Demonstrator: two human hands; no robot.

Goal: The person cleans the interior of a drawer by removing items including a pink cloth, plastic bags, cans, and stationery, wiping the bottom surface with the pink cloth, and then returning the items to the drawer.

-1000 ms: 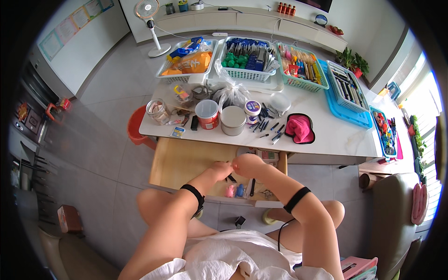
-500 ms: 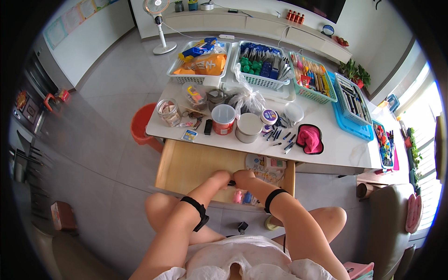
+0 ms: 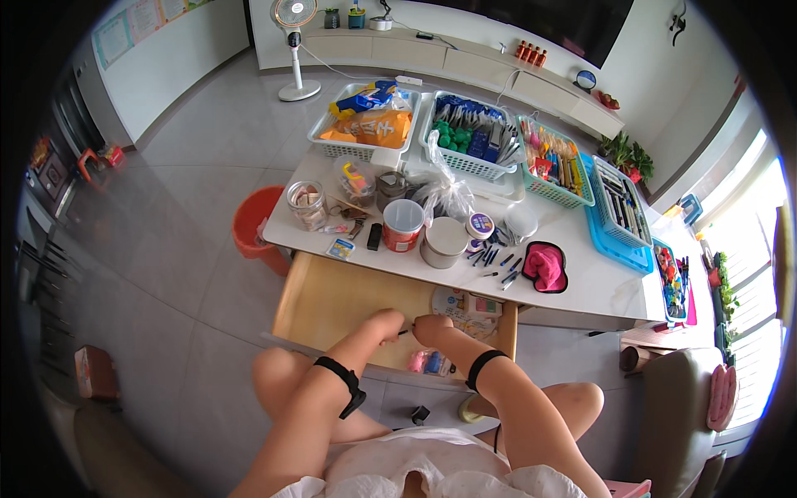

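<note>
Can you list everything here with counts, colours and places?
Table: 1, white, centre
Drawer: 1, pale wood, open under table
Slim item: 1, dark, over drawer
Small things: several, pink and blue, in drawer
Baskets: 5, white, green, blue, table back and right
Containers: several, clear, red, silver, table
Pens: several, dark, beside containers
Cloth: 1, pink, table right
Bin: 1, red, floor left
Fan: 1, white, far floor
Television: 1, black, far wall
Cabinet: 1, white, far wall
Plants: several, green, right
Left hand: 1, bare, over drawer
Right hand: 1, bare, over drawer
</note>
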